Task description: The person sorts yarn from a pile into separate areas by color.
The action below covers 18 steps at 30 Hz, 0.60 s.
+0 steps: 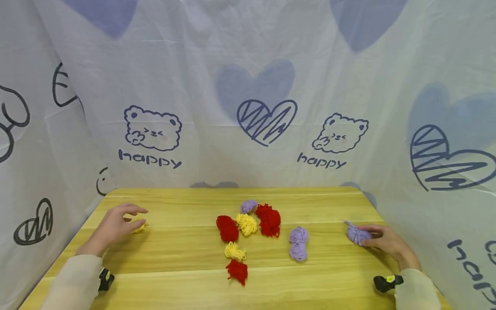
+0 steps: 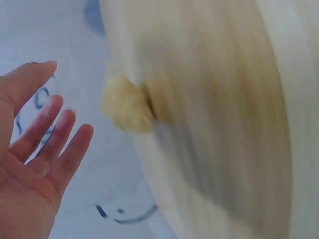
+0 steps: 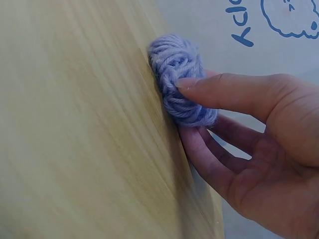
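At the right side of the table, my right hand pinches a small lilac yarn bundle between thumb and fingers. The right wrist view shows the thumb on top of this lilac yarn bundle and the fingers under its edge, close to the tabletop. Over the table's left side hovers my left hand, thumb and fingers spread apart. A small yellow yarn ball lies just beyond its thumb, partly hidden in the head view. Seen from the left wrist, the yellow yarn ball is blurred and clear of the fingertips.
On the wooden table, mid-table, are red yarn bundles, yellow yarn balls and a small lilac one. A longer lilac skein lies right of them. A printed white curtain hangs behind and along both sides.
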Motion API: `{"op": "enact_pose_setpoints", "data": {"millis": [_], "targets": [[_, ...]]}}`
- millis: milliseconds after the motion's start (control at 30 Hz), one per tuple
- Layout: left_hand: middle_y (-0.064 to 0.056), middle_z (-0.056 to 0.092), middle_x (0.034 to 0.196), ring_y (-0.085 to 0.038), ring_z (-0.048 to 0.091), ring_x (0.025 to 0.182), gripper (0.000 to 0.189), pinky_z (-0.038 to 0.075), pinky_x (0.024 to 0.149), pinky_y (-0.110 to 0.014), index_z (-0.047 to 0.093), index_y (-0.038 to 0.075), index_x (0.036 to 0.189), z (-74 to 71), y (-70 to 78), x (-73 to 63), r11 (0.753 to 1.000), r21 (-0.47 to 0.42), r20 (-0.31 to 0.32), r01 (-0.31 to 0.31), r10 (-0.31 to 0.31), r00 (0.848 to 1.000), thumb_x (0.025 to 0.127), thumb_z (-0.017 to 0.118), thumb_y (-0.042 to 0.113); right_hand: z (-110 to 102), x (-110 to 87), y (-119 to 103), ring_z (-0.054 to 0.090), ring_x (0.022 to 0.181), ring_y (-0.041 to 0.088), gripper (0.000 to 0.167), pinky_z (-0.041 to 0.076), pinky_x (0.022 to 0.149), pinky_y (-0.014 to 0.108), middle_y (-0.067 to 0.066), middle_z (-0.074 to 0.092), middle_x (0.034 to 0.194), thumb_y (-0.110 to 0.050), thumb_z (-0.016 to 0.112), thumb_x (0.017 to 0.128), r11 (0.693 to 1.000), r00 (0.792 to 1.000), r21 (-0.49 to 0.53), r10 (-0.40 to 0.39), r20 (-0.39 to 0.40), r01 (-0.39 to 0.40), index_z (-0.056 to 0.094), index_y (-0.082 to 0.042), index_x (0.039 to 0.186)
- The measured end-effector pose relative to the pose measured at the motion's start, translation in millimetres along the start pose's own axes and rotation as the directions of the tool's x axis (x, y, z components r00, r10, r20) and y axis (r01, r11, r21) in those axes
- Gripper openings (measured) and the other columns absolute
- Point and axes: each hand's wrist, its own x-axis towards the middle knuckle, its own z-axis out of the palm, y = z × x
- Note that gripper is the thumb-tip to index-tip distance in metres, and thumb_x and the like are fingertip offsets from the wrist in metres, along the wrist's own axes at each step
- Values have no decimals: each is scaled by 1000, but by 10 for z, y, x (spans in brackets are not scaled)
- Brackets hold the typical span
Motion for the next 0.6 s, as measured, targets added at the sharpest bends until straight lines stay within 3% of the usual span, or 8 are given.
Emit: {"op": "enact_pose_setpoints", "data": {"millis": [267,500,600], "targets": [[-15,74,111,-33,67,93,22,65,75,-38,79,8,108,215,406,29,995,-62,17,-81,82,996,86,81,5,-3,-2,-13,64,108,20,61,49,80,16,34,58,140,-18,83,87,1000,1000,-6,-3,3,3,60,7,137],[-10,72,110,-25,66,91,20,64,74,-31,79,10,108,412,672,18,983,-144,97,-113,128,987,89,79,6,-2,13,0,63,119,39,60,49,84,20,35,55,143,-18,83,87,1000,1000,-4,-4,7,4,60,7,137],[-9,73,110,-26,66,92,20,64,76,-31,78,10,109,506,768,23,979,-163,143,-125,149,978,90,78,7,0,7,15,63,119,38,61,48,84,19,34,56,143,-19,83,87,1000,1000,-8,4,5,-4,61,6,137]]}}
